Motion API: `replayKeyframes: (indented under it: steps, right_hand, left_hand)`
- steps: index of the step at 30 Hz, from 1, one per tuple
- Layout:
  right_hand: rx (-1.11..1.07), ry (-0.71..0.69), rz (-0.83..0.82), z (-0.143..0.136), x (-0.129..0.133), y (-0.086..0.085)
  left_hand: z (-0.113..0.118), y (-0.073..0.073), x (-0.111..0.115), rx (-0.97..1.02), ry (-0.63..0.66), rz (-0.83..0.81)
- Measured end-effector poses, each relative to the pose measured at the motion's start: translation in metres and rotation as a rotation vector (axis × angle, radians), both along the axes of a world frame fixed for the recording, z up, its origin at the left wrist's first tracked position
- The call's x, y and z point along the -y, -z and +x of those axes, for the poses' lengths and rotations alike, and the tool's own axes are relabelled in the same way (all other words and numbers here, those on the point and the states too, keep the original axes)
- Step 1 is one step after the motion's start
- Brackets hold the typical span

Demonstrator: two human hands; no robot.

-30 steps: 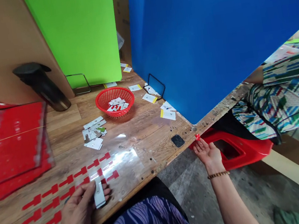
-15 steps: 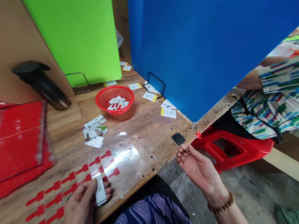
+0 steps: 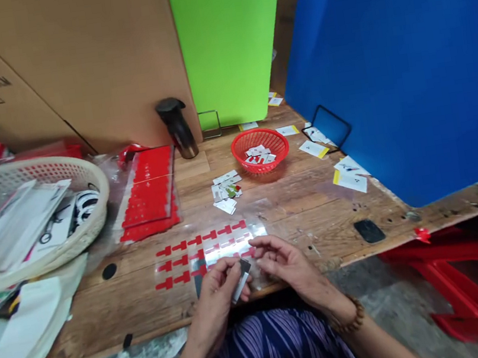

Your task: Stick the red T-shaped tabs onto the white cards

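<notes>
In my left hand [image 3: 222, 292] is a small white card [image 3: 240, 280] with a dark grey end, pinched between thumb and fingers above the table's front edge. My right hand [image 3: 290, 267] is just right of it, palm turned inward. Its fingers are bent but apart, and I see nothing held in them. Under and beyond both hands lies a clear sheet with rows of red T-shaped stickers [image 3: 194, 240]; glare covers part of it. Behind the sheet is a loose pile of small printed cards [image 3: 224, 190]. A red plastic basket [image 3: 263, 166] holds more such cards.
Red sticker sheets [image 3: 146, 193] are stacked at left, near a cream basket [image 3: 103, 187] of packs. A dark flask [image 3: 178, 128] stands by the cardboard. Green [image 3: 227, 43] and blue boards [image 3: 385, 73] rise behind. Cards with yellow edges [image 3: 351, 180] lie right. A red stool [image 3: 456, 284] is below.
My view has swung left, bringing the cream basket in. My right hand has come from beyond the table edge to beside my left hand. The held card has tilted.
</notes>
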State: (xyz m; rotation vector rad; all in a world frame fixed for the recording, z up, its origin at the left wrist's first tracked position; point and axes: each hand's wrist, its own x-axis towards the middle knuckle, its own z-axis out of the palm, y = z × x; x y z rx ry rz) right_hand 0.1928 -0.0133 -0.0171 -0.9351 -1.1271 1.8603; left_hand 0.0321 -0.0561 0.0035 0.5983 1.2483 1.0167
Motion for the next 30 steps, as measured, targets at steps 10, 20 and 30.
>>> replayKeyframes:
  steps: [10,20,30]
  right_hand:
    - [0.056,-0.184,0.11,-0.003,-0.001,0.014]
    - [0.142,-0.146,0.129,-0.002,0.0,0.016]
    - [0.296,-0.093,0.19,0.008,-0.005,0.021]
  left_hand:
    - [-0.004,0.0,0.0,0.278,-0.006,-0.083]
    - [-0.013,0.009,0.002,0.213,0.002,-0.15]
    - [-0.021,0.012,-0.007,0.181,-0.045,-0.15]
